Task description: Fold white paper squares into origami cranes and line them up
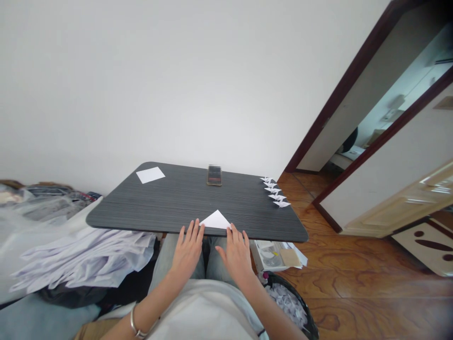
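Observation:
A white paper folded into a triangle [215,220] lies at the near edge of a dark wood-grain table [177,200]. My left hand [187,248] lies flat with fingers stretched out, its fingertips touching the triangle's left corner. My right hand [236,250] is also flat and open, fingertips at the triangle's right corner. Neither hand grips anything. A silver bracelet [136,326] is on my left wrist.
A flat white sheet [150,174] lies at the table's far left and a phone [214,175] at the far middle. Several small folded paper pieces [276,192] line the right edge. Crumpled papers [81,257] pile at left; a bin [293,307] with paper scraps stands at right.

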